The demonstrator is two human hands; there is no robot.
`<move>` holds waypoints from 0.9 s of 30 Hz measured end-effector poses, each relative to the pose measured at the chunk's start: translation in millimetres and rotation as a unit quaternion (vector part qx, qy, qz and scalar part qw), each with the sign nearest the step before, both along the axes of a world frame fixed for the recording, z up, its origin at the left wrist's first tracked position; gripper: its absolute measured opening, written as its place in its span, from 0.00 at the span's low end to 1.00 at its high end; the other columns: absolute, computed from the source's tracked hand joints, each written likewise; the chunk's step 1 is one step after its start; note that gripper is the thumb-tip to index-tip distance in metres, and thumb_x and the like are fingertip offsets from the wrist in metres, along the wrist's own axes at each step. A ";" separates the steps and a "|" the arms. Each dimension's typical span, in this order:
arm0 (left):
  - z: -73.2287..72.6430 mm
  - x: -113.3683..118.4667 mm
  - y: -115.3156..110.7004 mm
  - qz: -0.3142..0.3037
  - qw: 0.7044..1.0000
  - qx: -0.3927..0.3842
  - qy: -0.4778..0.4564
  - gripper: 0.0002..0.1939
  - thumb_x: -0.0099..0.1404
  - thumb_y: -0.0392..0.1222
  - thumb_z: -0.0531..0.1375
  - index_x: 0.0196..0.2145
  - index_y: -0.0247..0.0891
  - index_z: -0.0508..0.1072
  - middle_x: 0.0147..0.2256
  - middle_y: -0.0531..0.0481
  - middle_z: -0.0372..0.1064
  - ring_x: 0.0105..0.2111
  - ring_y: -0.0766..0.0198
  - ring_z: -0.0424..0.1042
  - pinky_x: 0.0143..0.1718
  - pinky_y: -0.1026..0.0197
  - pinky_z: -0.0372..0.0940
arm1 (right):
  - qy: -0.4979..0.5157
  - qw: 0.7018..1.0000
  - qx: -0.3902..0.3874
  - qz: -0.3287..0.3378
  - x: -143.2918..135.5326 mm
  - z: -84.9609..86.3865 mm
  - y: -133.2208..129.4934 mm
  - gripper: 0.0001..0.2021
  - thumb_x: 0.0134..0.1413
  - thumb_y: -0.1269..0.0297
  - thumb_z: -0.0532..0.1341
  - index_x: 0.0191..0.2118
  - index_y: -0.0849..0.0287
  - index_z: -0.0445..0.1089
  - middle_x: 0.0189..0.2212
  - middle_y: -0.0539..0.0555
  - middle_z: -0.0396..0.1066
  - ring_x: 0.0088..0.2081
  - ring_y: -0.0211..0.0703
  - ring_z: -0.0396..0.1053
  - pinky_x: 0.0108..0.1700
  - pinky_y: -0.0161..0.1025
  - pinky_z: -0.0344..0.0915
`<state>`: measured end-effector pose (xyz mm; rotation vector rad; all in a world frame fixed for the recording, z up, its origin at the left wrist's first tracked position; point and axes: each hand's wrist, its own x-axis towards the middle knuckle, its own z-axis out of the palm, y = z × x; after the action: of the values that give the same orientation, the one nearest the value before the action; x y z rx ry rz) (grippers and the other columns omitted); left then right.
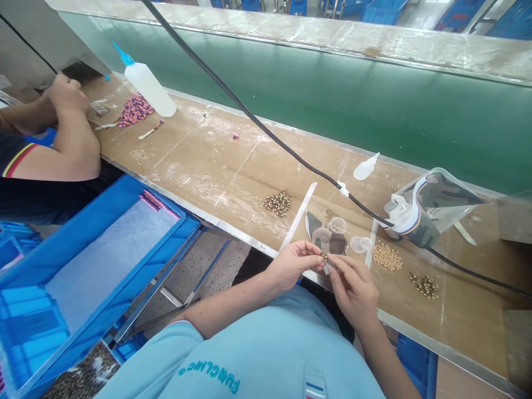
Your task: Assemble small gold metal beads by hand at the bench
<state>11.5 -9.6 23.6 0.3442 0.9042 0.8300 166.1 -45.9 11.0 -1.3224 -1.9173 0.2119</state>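
Observation:
My left hand (pixel 294 264) and my right hand (pixel 355 285) meet over the table's front edge, fingertips pinched together. Between the left thumb and fingers is a tiny brown-gold piece (pixel 325 257). The right fingers are closed close beside it, on something small that I cannot make out. Just beyond the hands lie a camouflage cloth piece (pixel 326 239), a small round cup (pixel 337 225) and a clear lid (pixel 361 244). A pile of dark gold pieces (pixel 277 204) is left of them. To the right are tan beads (pixel 387 256) and another dark gold pile (pixel 424 285).
A black cable (pixel 249 113) crosses above the table (pixel 199 160). Behind are a small white bottle (pixel 366 167) and a clear visor (pixel 446 194). At left are a large bottle (pixel 150 88), a pink-purple pile (pixel 135 109), another person's arms (pixel 70 127) and a blue bin (pixel 95 266).

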 end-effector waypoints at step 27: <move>-5.1 2.7 -9.9 -0.045 0.992 0.105 0.050 0.14 0.48 0.42 0.69 0.28 0.32 0.71 0.27 0.50 0.72 0.29 0.67 0.73 0.39 0.61 0.67 | -0.017 0.999 0.000 -0.031 -2.4 0.9 -4.1 0.04 0.57 0.70 0.57 0.34 0.55 0.67 0.30 0.50 0.72 0.33 0.38 0.68 0.38 0.38 0.61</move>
<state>14.2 -19.5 18.4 0.6110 0.8892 0.8332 163.7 -50.0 11.9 -1.3923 -1.9001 0.1596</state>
